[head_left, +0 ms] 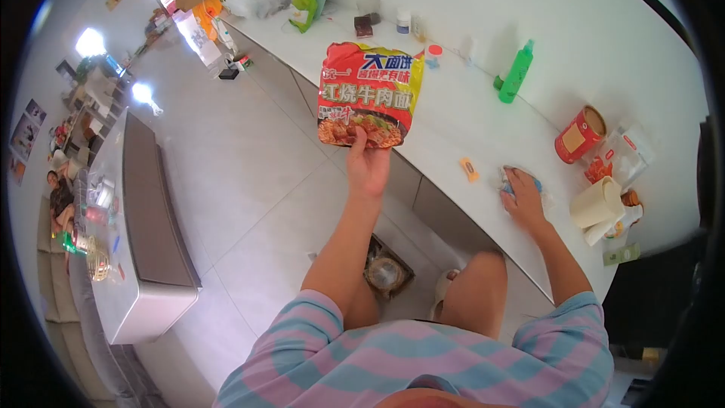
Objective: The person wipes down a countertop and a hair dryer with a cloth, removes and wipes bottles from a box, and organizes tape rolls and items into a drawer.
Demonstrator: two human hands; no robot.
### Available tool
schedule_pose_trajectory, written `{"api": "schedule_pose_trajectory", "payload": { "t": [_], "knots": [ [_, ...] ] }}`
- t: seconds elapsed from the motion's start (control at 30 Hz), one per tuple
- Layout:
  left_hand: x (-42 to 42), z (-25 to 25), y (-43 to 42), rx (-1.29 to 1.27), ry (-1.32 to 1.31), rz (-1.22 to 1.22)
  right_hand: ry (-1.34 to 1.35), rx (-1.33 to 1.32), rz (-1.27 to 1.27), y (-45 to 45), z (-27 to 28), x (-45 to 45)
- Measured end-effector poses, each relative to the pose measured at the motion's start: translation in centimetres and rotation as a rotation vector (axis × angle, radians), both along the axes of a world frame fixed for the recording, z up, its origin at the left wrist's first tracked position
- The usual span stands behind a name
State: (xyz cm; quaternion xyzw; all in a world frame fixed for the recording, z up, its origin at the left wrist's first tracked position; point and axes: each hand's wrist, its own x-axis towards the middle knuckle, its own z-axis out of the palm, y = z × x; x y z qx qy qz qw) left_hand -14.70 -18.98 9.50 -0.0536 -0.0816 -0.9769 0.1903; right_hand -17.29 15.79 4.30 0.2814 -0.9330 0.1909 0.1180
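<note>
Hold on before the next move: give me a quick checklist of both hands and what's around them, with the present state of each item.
1. Left hand has hold of the red noodle packet at its lower edge: ok.
2. Packet's printed front faces the camera: ok.
3. Right hand has a firm grip on the blue item: cannot tell, the hand covers most of it.
4. One hand is free: not ok, both are occupied.
5. Small orange packet lies apart from the right hand: ok.
6. Green bottle is clear of both hands: ok.

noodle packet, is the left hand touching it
Touching. The head view shows the left hand holding up the noodle packet by its lower edge, thumb over the printed front.
</note>
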Motion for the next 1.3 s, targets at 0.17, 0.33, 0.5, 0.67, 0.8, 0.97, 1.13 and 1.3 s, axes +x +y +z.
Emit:
{"api": "schedule_pose_trajectory", "payload": {
  "t": [0.17,0.33,0.5,0.67,0.8,0.97,1.13,1.3],
  "knots": [
    [0.4,-0.2,0.0,0.056,0.007,-0.064,0.043,-0.05,-0.17,0.8,-0.2,-6.5],
    [0.4,-0.3,0.0,0.066,0.023,-0.106,0.063,-0.044,-0.352,0.5,-1.7,-17.0],
    [0.1,-0.3,0.3,0.02,0.0,-0.047,0.087,-0.063,-0.211,-0.9,-1.7,-14.1],
    [0.6,-0.7,-0.2,-0.122,0.037,-0.189,-0.045,-0.101,-0.022,-0.3,-0.6,-0.7],
    [2.8,2.2,2.4,-0.334,-0.233,-0.214,-0.029,-0.175,0.079,-0.2,1.7,10.4],
    [2.7,1.2,11.1,-0.332,-0.337,-0.561,-0.052,-0.246,0.148,1.8,1.6,13.4],
    [1.4,0.8,19.9,-0.3,-0.468,-0.664,-0.053,-0.353,0.195,2.2,1.6,13.0],
    [-0.1,0.1,19.7,-0.205,-0.392,-0.547,-0.05,-0.398,0.109,1.9,1.3,13.2]
  ]
}}
